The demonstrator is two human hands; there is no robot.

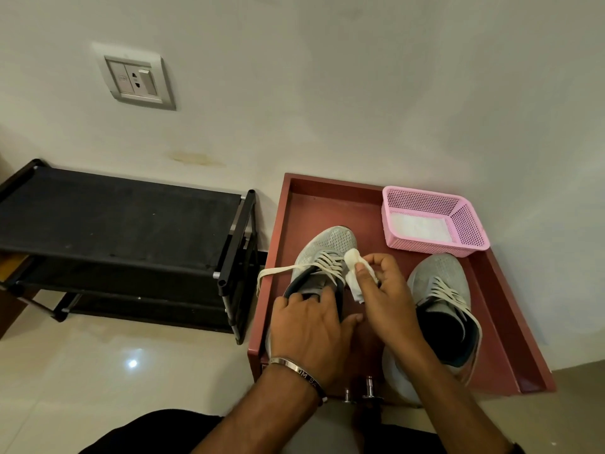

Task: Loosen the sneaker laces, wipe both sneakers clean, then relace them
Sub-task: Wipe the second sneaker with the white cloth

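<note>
Two grey mesh sneakers with cream laces stand on a maroon tray-like surface (330,198). My left hand (311,332) grips the heel and collar of the left sneaker (327,247), fingers curled over its opening. A loose lace end (275,271) trails off its left side over the tray's edge. My right hand (383,290) pinches a crumpled white wipe (355,270) against the right side of that sneaker, by the laces. The right sneaker (442,290) stands untouched beside my right wrist, its laces loose across the tongue.
A pink perforated basket (468,224) holding white wipes sits at the tray's back right corner. A black shoe rack (124,224) stands to the left against the wall. A wall socket (137,80) is above it. Two metal knobs (368,388) stick out below the tray's front.
</note>
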